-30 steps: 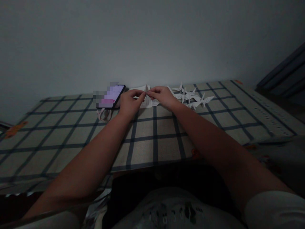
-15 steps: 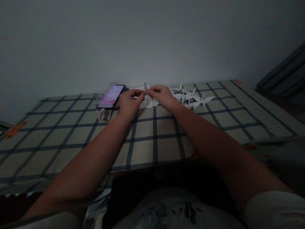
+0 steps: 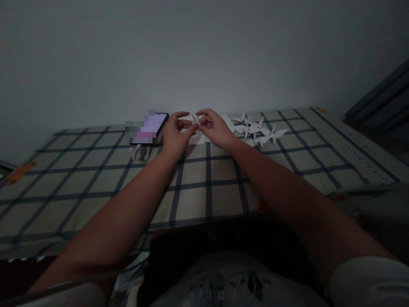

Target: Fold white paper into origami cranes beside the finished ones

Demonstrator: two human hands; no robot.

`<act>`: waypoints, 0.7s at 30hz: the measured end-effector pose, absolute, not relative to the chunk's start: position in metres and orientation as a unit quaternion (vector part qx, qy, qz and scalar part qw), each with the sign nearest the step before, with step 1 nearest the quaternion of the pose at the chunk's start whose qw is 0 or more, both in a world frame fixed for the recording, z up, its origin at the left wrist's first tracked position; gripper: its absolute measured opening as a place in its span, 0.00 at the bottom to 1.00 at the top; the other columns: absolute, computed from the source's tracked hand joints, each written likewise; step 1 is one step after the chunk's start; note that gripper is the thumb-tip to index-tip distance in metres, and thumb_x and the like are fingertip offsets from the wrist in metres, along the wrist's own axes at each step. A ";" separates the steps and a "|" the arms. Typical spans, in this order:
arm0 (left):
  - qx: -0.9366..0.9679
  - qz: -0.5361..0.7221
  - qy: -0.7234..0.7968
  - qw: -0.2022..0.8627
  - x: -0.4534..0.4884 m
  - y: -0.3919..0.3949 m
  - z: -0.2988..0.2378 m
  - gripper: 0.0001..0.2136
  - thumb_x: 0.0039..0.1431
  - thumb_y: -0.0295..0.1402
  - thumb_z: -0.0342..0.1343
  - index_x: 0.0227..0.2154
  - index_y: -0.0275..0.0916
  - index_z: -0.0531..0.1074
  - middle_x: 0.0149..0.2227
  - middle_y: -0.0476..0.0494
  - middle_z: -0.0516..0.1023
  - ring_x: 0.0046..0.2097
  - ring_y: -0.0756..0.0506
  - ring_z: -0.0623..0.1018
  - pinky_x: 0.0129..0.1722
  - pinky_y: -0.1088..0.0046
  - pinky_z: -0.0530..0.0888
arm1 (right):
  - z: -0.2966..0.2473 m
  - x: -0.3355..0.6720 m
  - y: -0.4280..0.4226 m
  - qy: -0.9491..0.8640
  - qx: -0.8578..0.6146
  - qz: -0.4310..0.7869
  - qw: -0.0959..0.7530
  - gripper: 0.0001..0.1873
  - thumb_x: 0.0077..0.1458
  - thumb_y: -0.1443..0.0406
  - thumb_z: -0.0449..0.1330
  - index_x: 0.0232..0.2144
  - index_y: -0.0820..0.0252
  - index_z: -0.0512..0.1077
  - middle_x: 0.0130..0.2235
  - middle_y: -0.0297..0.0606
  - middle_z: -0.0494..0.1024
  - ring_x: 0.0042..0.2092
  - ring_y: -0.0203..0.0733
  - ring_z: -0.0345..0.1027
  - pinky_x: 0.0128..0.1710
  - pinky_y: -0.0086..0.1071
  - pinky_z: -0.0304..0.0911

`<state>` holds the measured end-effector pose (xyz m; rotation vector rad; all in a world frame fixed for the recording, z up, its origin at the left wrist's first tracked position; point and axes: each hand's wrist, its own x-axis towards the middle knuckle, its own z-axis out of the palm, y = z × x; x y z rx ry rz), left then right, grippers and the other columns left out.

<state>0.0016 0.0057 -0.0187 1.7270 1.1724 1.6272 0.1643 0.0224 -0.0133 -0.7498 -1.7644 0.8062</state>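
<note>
Between my two hands stands a small folded piece of white paper (image 3: 196,119), pinched near its lower part. My left hand (image 3: 176,131) grips it from the left with thumb and fingers. From the right, my right hand (image 3: 215,128) holds it with the thumb tip close to the left thumb. Fingertips cover part of the folds. Under and behind the hands lie flat printed paper sheets (image 3: 198,138). Several folded paper cranes (image 3: 255,128) sit in a cluster just right of my right hand.
A phone (image 3: 153,126) with a lit, partly blurred screen lies left of my left hand, a pale strap (image 3: 140,152) beside it. The checked tablecloth (image 3: 191,200) covers the table, which meets a plain wall (image 3: 204,55). Dark slatted shapes (image 3: 380,102) stand at the right.
The fingers of both hands have spread and lifted around the folded paper, which now looks wider than the thin upright point seen before. The cranes and phone have not moved on the table.
</note>
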 end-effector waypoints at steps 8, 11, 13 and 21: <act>0.616 0.597 0.428 0.285 -0.002 0.010 -0.016 0.20 0.47 0.34 0.67 0.44 0.41 0.69 0.28 0.51 0.77 0.31 0.48 0.79 0.36 0.71 0.76 | -0.019 0.165 0.028 -0.743 -0.303 0.327 0.499 0.20 0.56 0.68 0.60 0.51 0.54 0.66 0.34 0.31 0.74 0.37 0.36 0.68 0.39 0.30 0.65; 0.638 0.585 0.431 0.256 -0.003 0.007 -0.015 0.18 0.49 0.34 0.65 0.43 0.41 0.70 0.28 0.51 0.77 0.32 0.48 0.79 0.36 0.71 0.76 | -0.017 0.165 0.026 -0.742 -0.308 0.326 0.498 0.20 0.55 0.70 0.59 0.50 0.54 0.67 0.34 0.32 0.74 0.38 0.37 0.69 0.40 0.30 0.65; 0.655 0.579 0.432 0.224 -0.003 0.005 -0.013 0.18 0.49 0.34 0.65 0.44 0.41 0.70 0.29 0.51 0.78 0.34 0.48 0.80 0.39 0.70 0.76 | -0.017 0.164 0.025 -0.742 -0.307 0.323 0.501 0.20 0.55 0.69 0.59 0.51 0.55 0.68 0.35 0.32 0.74 0.38 0.37 0.69 0.41 0.30 0.66; 0.654 0.578 0.434 0.224 -0.001 0.006 -0.015 0.23 0.48 0.30 0.64 0.48 0.42 0.68 0.31 0.51 0.78 0.33 0.49 0.79 0.38 0.71 0.76 | -0.019 0.166 0.027 -0.737 -0.317 0.293 0.520 0.20 0.55 0.69 0.59 0.51 0.54 0.68 0.36 0.32 0.75 0.37 0.36 0.69 0.41 0.31 0.66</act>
